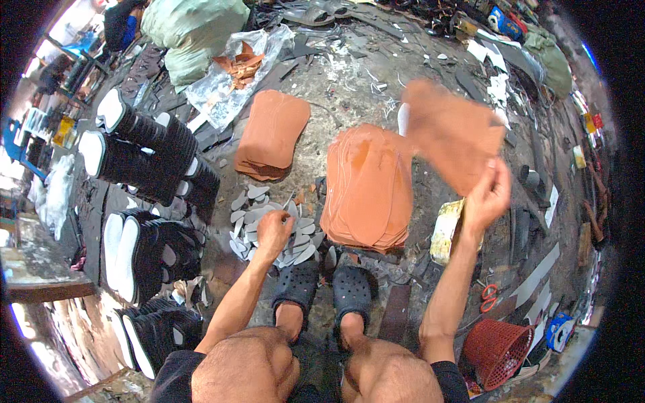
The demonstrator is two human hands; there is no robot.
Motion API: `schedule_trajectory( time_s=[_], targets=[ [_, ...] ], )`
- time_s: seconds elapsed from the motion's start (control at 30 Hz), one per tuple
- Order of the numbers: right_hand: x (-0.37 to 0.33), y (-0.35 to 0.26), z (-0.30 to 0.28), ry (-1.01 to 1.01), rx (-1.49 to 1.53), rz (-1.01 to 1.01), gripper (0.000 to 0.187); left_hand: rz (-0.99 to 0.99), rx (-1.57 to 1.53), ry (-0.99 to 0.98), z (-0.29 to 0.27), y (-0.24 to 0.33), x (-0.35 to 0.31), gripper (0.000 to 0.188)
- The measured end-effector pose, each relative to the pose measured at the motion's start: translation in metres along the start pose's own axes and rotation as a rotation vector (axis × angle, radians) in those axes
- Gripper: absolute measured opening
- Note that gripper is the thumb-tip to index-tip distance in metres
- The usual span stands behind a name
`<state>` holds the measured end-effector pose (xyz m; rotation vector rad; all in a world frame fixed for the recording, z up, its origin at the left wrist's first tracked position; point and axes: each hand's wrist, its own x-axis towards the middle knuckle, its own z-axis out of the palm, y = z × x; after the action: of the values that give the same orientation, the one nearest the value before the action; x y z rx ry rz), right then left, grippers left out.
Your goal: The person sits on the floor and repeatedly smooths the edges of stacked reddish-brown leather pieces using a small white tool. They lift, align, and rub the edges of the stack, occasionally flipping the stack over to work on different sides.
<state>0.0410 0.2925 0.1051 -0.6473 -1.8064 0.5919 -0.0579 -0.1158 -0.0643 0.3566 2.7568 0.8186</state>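
Observation:
My right hand (489,196) pinches the near edge of an orange-brown sheet (460,138), whose far side is smeared by motion. In the middle lies a stack of similar insole-shaped sheets (368,188), its top one marked with a curved outline and a wet-looking shiny patch. My left hand (274,233) is closed over a pile of grey teardrop-shaped pieces (306,252); a thin sliver shows at its fingertips, but what it holds is unclear. Farther left, a second stack of orange-brown sheets (274,131) lies on the floor. Beside my right wrist stands a stained, pale yellow container (446,230).
Black shoes with white insoles (127,258) are piled at the left. A red plastic basket (496,349) and orange-handled scissors (489,297) lie at the lower right. Orange scraps on clear plastic (242,67) and a pale green sack (191,33) are farther off. My dark clogs (295,289) stand near the stack.

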Motion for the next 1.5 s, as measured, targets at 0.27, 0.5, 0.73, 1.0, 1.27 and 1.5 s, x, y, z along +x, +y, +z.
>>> schedule_trajectory(
  time_s=[0.27,0.5,0.73,1.0,1.27,1.5],
  targets=[
    [-0.033,-0.081,-0.044,-0.701,-0.014,-0.465,0.014,-0.025,0.142,-0.017,0.039,-0.003,-0.001,0.060],
    [-0.125,-0.068,-0.050,-1.124,0.028,-0.365,0.042,0.091,-0.119,0.171,-0.002,0.013,-0.025,0.033],
    [-0.195,-0.116,0.012,-1.063,0.553,0.371,0.044,0.341,-0.402,-0.181,-0.055,0.062,-0.052,0.038],
    [-0.207,-0.129,0.024,-1.197,0.438,0.521,0.026,0.346,-0.292,0.260,-0.068,0.055,-0.070,0.064],
    [-0.172,-0.106,-0.005,-1.037,0.511,0.235,0.038,0.149,-0.709,-0.364,-0.065,0.088,-0.064,0.064],
    [-0.164,-0.048,-0.037,-0.888,-0.145,-0.386,0.046,-0.123,-1.146,-0.308,-0.037,0.111,-0.015,0.023]
  ],
)
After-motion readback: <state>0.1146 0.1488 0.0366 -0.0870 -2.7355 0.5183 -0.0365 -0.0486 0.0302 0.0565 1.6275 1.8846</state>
